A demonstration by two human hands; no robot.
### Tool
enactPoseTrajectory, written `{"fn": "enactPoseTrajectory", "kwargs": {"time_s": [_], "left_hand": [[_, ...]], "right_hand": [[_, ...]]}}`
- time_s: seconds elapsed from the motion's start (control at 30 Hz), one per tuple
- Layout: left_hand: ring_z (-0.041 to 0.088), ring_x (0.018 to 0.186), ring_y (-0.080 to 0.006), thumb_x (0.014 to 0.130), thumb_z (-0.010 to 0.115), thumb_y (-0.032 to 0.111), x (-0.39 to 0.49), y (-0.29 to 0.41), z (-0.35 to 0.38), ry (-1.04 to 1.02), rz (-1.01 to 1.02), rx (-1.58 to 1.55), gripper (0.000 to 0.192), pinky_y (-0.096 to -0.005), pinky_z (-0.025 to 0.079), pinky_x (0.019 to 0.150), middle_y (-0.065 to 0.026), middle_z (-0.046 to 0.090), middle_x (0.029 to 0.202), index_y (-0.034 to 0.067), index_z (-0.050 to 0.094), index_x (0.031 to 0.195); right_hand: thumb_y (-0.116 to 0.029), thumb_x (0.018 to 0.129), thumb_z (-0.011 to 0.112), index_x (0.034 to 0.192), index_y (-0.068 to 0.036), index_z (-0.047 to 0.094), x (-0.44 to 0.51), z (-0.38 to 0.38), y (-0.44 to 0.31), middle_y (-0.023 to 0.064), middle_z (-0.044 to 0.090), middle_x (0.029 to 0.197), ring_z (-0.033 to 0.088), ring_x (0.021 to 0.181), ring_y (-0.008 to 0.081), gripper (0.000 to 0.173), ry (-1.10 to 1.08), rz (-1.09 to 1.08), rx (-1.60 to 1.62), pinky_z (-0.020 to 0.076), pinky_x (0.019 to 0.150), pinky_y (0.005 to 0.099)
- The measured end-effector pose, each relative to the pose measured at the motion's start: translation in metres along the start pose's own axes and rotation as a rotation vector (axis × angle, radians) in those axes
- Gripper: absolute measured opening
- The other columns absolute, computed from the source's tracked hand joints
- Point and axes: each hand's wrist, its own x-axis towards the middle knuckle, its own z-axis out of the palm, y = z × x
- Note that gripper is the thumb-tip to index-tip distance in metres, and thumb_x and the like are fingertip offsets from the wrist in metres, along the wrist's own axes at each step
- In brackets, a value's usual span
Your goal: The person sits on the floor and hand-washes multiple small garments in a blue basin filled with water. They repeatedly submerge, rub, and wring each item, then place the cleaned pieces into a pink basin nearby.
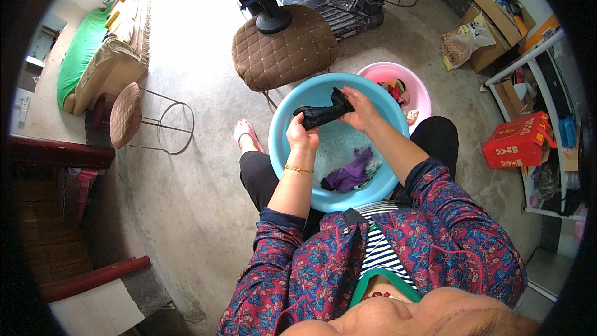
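Note:
A wet black sock (322, 115) is stretched between my two hands above a light blue plastic basin (285, 168). My left hand (302, 131) grips its rounded end on the left. At the other end, my right hand (360, 109) holds the bent upper part, with the fingers partly behind the cloth. Cloudy, sudsy water (326, 154) fills the lower part of the basin. A purple cloth (350, 171) lies in that water on the side near me, with a pale greenish cloth (373, 166) beside it.
Behind the basin's right rim stands a pink basin (422, 93) holding several clothes (397, 91). A quilted brown stool (284, 51) beyond carries a phone on a stand (273, 18). Another stool (126, 115) is at left. A red box (515, 142) sits by a white rack (536, 74) at right.

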Motion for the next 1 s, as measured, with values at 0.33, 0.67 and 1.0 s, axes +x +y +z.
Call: {"fn": "enactPoseTrajectory", "kwargs": {"time_s": [0.33, 0.67, 1.0], "left_hand": [[0.056, 0.087, -0.0196, 0.08, 0.046, 0.009, -0.006, 0.002, 0.003, 0.192, 0.264, 0.169, 0.02, -0.0332, 0.045, 0.079, -0.0071, 0.058, 0.092, 0.0, 0.059, 0.092], [0.058, 0.085, -0.0226, 0.079, 0.047, 0.004, -0.018, 0.003, 0.014, 0.294, 0.242, 0.2, 0.018, -0.0352, 0.046, 0.08, -0.0101, 0.058, 0.092, -0.004, 0.059, 0.091], [0.054, 0.096, -0.0258, 0.083, 0.046, 0.018, 0.012, -0.02, -0.025, 0.252, -0.052, 0.38, 0.032, -0.0395, 0.042, 0.086, -0.0125, 0.056, 0.105, -0.003, 0.053, 0.105]], "right_hand": [[-0.003, 0.079, 0.051, 0.101, -0.002, 0.058, 0.009, -0.012, -0.007, 0.0101, 0.059, 0.096, 0.057, 0.084, 0.021, 0.022, 0.018, -0.234, -0.409, 0.0472, 0.079, 0.0354], [-0.006, 0.078, 0.054, 0.109, -0.006, 0.056, 0.006, -0.012, -0.013, 0.0093, 0.058, 0.101, 0.055, 0.097, 0.0218, 0.031, 0.085, -0.014, -0.621, 0.0452, 0.085, 0.0339], [-0.003, 0.075, 0.05, 0.113, -0.007, 0.052, -0.005, -0.019, 0.036, 0.0226, 0.05, 0.108, 0.047, 0.106, 0.0396, 0.038, 0.325, -0.385, -2.019, 0.0411, 0.09, 0.0422]]}}
